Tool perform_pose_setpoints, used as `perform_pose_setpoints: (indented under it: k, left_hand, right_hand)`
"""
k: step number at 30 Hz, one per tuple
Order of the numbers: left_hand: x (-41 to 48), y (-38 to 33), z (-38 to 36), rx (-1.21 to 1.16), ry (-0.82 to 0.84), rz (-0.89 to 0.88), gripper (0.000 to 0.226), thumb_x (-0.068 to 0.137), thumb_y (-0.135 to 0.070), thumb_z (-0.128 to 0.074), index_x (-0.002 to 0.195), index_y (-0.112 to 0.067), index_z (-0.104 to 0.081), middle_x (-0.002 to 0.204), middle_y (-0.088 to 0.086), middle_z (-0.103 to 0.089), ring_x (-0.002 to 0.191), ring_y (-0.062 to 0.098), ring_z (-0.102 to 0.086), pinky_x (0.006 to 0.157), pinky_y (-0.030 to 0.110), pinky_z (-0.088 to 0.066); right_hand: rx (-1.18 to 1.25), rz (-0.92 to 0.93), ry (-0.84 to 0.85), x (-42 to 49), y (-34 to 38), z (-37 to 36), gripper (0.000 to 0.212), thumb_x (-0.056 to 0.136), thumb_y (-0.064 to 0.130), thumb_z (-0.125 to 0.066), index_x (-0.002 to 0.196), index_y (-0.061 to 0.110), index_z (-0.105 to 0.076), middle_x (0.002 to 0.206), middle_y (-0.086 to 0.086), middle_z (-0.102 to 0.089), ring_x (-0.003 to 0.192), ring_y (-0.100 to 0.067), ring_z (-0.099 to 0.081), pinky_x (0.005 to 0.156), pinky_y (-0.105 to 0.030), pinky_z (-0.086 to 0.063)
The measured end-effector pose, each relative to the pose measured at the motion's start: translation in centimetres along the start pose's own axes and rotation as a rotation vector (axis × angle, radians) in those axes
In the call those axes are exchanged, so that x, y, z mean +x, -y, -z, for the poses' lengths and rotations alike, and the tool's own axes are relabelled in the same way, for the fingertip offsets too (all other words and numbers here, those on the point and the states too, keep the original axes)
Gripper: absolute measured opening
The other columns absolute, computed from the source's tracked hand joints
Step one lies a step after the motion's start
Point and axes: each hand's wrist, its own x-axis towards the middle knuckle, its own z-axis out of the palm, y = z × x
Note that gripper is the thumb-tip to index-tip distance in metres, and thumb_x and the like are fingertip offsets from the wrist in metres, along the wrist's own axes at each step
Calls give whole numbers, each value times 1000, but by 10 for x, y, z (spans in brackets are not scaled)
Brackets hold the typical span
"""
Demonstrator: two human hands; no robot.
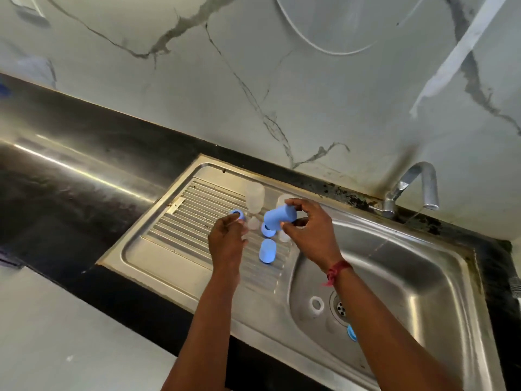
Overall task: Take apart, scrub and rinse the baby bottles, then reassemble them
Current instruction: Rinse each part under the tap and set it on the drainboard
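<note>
My right hand (307,230) grips a blue bottle cap (279,217), held tilted above the ribbed drainboard (180,221). My left hand (227,241) pinches a blue screw ring (237,213) at its fingertips, just above the drainboard. On the drainboard a clear bottle body (255,197) stands upright, and a second one is partly hidden behind my right hand. A clear teat (253,223), another blue ring (267,230) and a second blue cap (267,251) lie between my hands.
The steel sink basin (408,277) lies to the right, holding a white ring (316,303) beside the drain (340,307) and a blue part (351,333) half hidden by my right forearm. A tap (417,187) stands at the back. Black counter (70,170) stretches left.
</note>
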Motion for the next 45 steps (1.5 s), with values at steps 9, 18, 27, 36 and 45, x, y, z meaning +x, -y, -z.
perform_pose_setpoints:
  k: [9,18,27,36,45]
  left_hand:
    - [58,-7,60,43,-143,108,11,99,-19,-55,93,-24,-63,97,2,-66,91,20,-63,77,35,-48]
    - [92,-14,73,27,-158,144,13,100,-22,-56,108,-17,-64,109,10,-69,93,22,-67,78,36,-52]
    - [95,-11,71,54,-156,180,7,101,-23,-57,100,-21,-63,108,10,-69,99,25,-67,81,37,-53]
    - [92,-4,68,105,-134,175,15,101,-24,-55,110,-16,-64,109,9,-70,99,24,-67,78,35,-51]
    - [87,-3,66,125,-129,164,20,101,-24,-56,116,-14,-64,110,7,-70,99,23,-67,86,39,-54]
  right_hand:
    - [-314,47,196,18,5,-82,45,80,7,-74,124,13,-64,118,-7,-57,102,-21,-61,95,-33,-53]
    - [-633,11,301,19,-11,-131,40,90,8,-62,129,16,-60,121,-8,-54,104,-30,-62,88,-38,-52]
    - [-684,-4,366,24,-15,-142,39,93,10,-58,132,13,-57,123,-10,-53,105,-29,-62,83,-31,-48]
    - [-695,1,389,22,-17,-146,34,92,8,-54,126,12,-58,116,-12,-53,96,-30,-61,79,-35,-50]
    - [-687,6,403,21,-17,-141,41,92,8,-55,133,14,-54,120,-13,-55,103,-30,-60,75,-29,-42]
